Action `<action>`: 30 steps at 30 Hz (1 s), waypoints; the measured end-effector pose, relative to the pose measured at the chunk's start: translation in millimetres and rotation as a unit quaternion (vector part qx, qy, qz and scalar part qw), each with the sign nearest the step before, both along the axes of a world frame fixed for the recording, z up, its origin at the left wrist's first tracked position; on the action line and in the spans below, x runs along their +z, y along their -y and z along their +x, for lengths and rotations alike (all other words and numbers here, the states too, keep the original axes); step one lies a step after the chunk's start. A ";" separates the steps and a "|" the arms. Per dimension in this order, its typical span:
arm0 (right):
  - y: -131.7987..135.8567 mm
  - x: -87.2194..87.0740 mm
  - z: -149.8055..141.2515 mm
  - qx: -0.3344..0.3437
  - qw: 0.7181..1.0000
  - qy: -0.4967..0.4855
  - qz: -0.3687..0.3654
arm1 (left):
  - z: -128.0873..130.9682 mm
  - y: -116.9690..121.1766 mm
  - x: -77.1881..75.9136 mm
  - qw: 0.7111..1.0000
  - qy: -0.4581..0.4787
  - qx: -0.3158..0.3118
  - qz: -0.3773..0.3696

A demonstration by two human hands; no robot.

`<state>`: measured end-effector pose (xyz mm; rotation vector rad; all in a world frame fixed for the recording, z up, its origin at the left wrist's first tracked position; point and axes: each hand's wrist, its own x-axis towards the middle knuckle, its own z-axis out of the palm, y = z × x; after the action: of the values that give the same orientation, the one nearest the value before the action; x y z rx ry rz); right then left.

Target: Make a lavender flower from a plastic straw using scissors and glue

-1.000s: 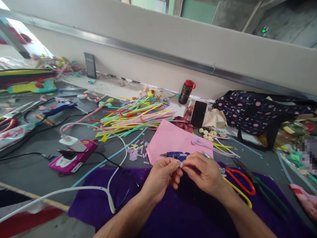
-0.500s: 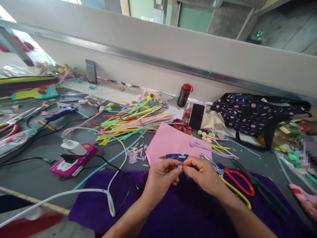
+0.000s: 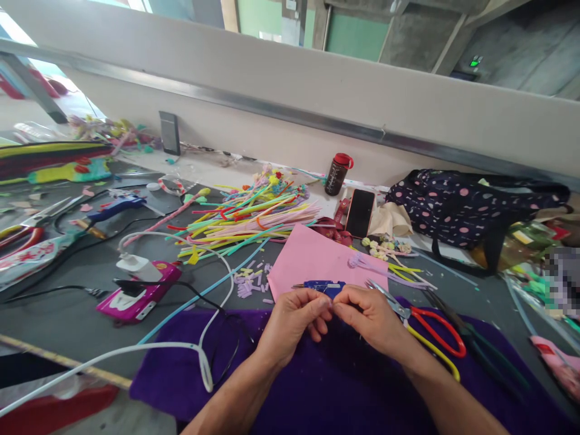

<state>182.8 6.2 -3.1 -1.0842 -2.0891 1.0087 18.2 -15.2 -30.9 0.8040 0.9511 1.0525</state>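
Note:
My left hand [image 3: 294, 321] and my right hand [image 3: 368, 313] meet fingertip to fingertip above a purple cloth [image 3: 344, 386]. Both are closed in a pinch; whatever lies between the fingers is too small and too covered to name. Just beyond the fingertips, a blue-handled tool [image 3: 324, 286] rests on a pink sheet [image 3: 312, 254]. Short lilac cut pieces [image 3: 247, 285] are scattered left of the sheet. On its right side lie lilac stems [image 3: 376, 269]. Scissors with red and yellow handles [image 3: 437, 332] sit beside my right hand, with dark-handled pliers [image 3: 480, 344] farther right.
Colourful pipe cleaners [image 3: 244, 223] are heaped behind the sheet. A magenta power strip [image 3: 140, 296] with cables stands at left. Toward the back are a phone [image 3: 360, 213], a red-capped bottle [image 3: 338, 174] and a patterned bag [image 3: 453, 211]. Another pair of scissors [image 3: 27, 235] lies far left.
My fingertips have shifted slightly, and the small pinkish bit visible between them before is now mostly hidden. My left fingers are curled a little lower. The things on the table stay in place.

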 end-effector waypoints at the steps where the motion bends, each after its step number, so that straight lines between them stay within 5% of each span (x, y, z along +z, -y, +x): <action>1: -0.2 -1.3 0.2 -0.011 0.999 -0.015 -0.041 | -0.6 -0.5 0.1 1.000 0.008 0.004 -0.004; 6: 0.6 -4.4 0.1 -0.044 0.981 -0.055 -0.181 | -2.8 -0.4 1.3 0.999 0.024 0.033 0.001; 16: 5.3 -10.5 -9.0 -0.028 0.976 -0.085 -0.200 | -0.7 0.0 -1.2 1.000 -0.022 0.017 0.014; 20: 6.5 -5.5 -5.7 -0.013 0.999 0.023 -0.045 | -0.9 -0.2 -2.5 0.999 -0.031 0.026 0.020; 24: 5.0 -6.4 4.0 0.032 0.978 0.117 0.170 | -1.6 -1.3 -3.4 0.997 -0.073 0.010 0.014; 30: 3.6 -8.8 8.9 0.111 0.952 0.164 0.235 | -5.9 -3.1 -7.6 0.984 -0.165 -0.067 -0.004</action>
<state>191.7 2.6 -12.0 -0.8205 -2.5876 0.3937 12.2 -12.1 -38.5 1.0430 1.1614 0.8109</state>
